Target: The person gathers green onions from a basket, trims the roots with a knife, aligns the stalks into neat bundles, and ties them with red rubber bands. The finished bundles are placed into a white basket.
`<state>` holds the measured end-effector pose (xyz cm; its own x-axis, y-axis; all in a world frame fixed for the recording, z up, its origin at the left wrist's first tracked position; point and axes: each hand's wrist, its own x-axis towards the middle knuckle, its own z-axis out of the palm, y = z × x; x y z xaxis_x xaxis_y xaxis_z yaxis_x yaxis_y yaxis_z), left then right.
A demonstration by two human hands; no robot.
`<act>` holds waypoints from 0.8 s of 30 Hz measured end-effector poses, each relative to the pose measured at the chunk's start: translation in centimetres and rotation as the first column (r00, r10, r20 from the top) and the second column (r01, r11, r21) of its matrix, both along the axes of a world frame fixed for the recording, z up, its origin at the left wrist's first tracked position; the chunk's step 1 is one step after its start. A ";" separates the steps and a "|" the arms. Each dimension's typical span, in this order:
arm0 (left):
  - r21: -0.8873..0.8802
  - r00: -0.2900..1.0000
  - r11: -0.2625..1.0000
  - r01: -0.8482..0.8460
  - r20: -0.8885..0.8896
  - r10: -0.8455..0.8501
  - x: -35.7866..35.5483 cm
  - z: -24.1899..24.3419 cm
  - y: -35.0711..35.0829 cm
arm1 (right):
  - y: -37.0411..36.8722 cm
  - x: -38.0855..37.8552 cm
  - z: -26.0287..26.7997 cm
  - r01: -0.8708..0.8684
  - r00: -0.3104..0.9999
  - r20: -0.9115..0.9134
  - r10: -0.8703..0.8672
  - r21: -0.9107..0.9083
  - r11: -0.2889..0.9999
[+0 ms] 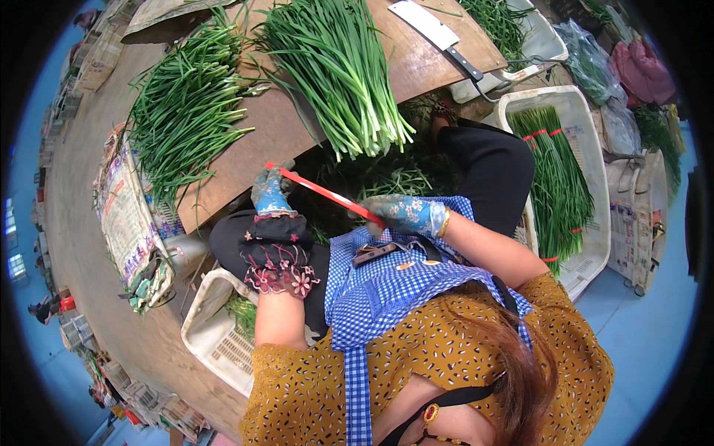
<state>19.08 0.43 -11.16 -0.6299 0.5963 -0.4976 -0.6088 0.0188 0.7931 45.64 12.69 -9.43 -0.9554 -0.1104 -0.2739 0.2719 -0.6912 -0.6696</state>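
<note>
A flat red strip of tape (329, 194) stretches between my two gloved hands, above my lap. My left hand (271, 188) pinches its upper end near the table's edge. The lower end is held in my right hand (397, 213). Just beyond, a thick bundle of green garlic chives (340, 72) lies on the brown board table (268, 131), its pale stem ends overhanging the edge. To the left is a looser heap of chives (187, 106). A cleaver (432, 30) with a black handle rests at the upper right of the board.
At my right, a white plastic crate (599, 223) holds chive bundles (552, 184) tied with red bands. Another white crate (201, 306) stands at my lower left. A folded printed sack (131, 223) lies left of the table. Loose chives (401, 181) are below the board's edge.
</note>
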 end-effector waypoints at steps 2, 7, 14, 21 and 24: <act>0.031 0.987 0.994 -0.105 0.128 0.100 -0.4 0.3 0.3 | 1.5 0.5 2.6 -0.039 0.979 0.205 0.021 0.081 0.996; 0.271 0.964 0.962 -0.022 0.262 -0.052 -2.3 -7.4 -2.1 | 6.8 1.9 -2.1 -0.092 0.879 0.444 -0.171 0.512 0.854; -0.152 0.977 0.986 -0.072 0.190 0.101 1.7 -5.9 1.3 | 16.6 0.7 -4.2 -0.347 0.810 0.412 -0.417 0.910 0.227; -0.268 0.937 0.913 -0.307 -0.250 0.242 4.4 0.2 5.9 | 22.2 2.5 -1.9 -0.089 0.801 0.331 -0.499 0.890 0.447; -0.226 0.915 0.950 -0.218 -0.387 0.118 3.2 1.1 6.6 | 21.2 0.8 3.1 0.011 0.792 0.344 -0.505 0.818 0.574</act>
<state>22.23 7.07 -10.10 -0.8754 0.3474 -0.3361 -0.2908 0.1769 0.9403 46.47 33.91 -6.29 -0.5903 0.5952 -0.5451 0.6169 -0.1027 -0.7803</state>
